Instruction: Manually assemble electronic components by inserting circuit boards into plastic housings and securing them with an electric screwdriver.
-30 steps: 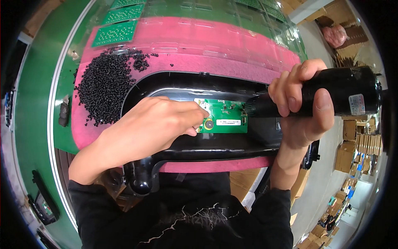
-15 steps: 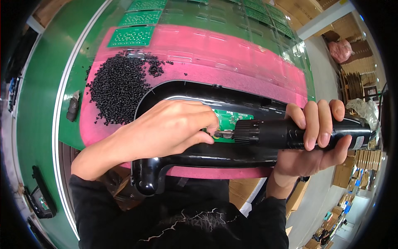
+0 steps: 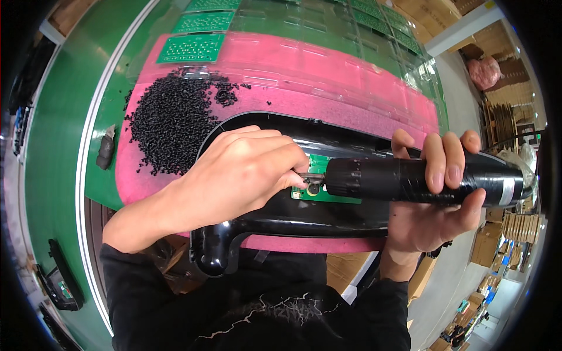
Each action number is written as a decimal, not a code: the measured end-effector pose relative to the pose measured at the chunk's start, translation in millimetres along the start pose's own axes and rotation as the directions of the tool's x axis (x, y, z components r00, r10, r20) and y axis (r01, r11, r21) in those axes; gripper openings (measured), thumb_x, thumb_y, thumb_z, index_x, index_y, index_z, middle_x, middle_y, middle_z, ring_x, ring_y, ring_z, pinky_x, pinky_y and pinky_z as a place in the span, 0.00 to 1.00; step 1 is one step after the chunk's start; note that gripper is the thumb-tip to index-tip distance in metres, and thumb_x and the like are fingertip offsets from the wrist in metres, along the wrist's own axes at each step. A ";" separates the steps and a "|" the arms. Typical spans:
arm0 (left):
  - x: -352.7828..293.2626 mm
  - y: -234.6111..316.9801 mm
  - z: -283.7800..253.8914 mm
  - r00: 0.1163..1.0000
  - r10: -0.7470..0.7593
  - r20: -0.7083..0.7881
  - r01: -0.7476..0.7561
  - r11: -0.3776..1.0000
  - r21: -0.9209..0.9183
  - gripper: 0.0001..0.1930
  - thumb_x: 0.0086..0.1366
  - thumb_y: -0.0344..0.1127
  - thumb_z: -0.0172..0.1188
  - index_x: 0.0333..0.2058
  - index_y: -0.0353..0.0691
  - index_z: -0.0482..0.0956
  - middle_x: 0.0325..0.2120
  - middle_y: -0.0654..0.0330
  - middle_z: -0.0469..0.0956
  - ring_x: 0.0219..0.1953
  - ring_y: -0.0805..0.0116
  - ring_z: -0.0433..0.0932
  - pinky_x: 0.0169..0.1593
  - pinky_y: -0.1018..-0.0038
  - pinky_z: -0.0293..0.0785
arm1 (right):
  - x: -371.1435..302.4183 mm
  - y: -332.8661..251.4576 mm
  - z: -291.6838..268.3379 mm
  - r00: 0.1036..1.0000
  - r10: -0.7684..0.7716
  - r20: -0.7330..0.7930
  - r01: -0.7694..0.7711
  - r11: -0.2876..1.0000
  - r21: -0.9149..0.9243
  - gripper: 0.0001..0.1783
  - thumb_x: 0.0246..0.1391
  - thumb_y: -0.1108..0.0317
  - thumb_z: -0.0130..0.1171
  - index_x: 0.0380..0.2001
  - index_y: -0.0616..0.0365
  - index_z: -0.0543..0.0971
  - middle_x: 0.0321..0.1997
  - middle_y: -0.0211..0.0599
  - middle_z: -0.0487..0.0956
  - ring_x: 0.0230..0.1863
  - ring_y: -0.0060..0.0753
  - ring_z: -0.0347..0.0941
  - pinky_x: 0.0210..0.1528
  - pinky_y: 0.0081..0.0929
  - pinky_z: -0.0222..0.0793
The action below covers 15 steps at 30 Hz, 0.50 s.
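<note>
My right hand (image 3: 436, 175) wraps round a black electric screwdriver (image 3: 374, 180), held lying nearly level with its tip pointing left. The thumb and fingers of my left hand (image 3: 252, 167) are pinched together right at the tip of the screwdriver bit (image 3: 313, 176). Whatever sits between those fingertips is hidden. Beneath the bit lies a green circuit board (image 3: 336, 198) inside a glossy black plastic housing (image 3: 304, 225), which has a curved end at the left. My left wrist crosses over the housing's left end.
A heap of small black screws (image 3: 172, 123) lies on the pink mat (image 3: 345, 82), left of the housing. Clear plastic trays (image 3: 328, 47) with green circuit boards (image 3: 190, 48) are behind. A small dark wrapped object (image 3: 105, 151) rests on the green table at left.
The screwdriver has moved slightly up and left, its bit now above the board and closer to my left fingertips. My left hand stays pinched. The whole view has shifted a little.
</note>
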State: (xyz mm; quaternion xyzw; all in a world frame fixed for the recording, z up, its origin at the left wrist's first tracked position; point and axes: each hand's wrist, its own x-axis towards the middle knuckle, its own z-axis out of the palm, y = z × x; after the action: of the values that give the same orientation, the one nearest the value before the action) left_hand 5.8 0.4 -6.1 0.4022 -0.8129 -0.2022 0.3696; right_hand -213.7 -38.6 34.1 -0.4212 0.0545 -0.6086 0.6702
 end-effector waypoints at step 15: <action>2.3 9.0 -0.7 0.991 0.095 -0.096 -0.055 0.935 0.351 0.13 0.45 0.24 0.67 0.31 0.36 0.75 0.25 0.58 0.75 0.29 0.59 0.76 0.32 0.68 0.68 | -6.0 7.6 -15.7 0.997 0.058 0.051 -0.055 0.997 -0.062 0.26 0.63 0.60 0.50 0.59 0.56 0.56 0.49 0.31 0.62 0.52 0.32 0.62 0.62 0.51 0.56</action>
State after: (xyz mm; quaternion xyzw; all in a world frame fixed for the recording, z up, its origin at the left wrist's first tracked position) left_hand 0.9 3.9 1.0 0.4404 -0.8287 -0.0187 0.3449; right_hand -218.6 -42.0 16.7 -0.4553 0.0671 -0.5762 0.6754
